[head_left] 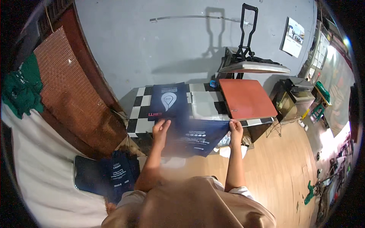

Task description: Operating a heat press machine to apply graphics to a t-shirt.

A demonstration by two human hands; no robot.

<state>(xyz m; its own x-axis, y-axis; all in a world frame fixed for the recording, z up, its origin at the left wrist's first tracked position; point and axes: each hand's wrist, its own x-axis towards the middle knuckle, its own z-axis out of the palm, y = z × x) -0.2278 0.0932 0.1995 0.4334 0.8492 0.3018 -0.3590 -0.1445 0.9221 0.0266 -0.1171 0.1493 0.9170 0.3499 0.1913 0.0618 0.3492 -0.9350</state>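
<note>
I hold a navy blue fabric piece (207, 133) with small white print in front of me, stretched between both hands and hanging down. My right hand (235, 131) pinches its upper right corner, thumb and fingers closed. At the upper left edge, my left hand (161, 131) is closed on the same fabric; a blur covers part of the cloth beside it. Just beyond, a second navy fabric piece (169, 100) with a white drop-shaped print and red lettering lies flat on the black-and-white checkered table (133, 113).
Right of the fabric sits a heat press with a reddish-orange pad (247, 99), raised metal plate (254, 68) and black handle (249, 28). A whitish sheet (205, 104) lies beside the pad. More navy printed pieces (121, 174) are stacked at lower left. A metal-sided box (294, 95) stands right.
</note>
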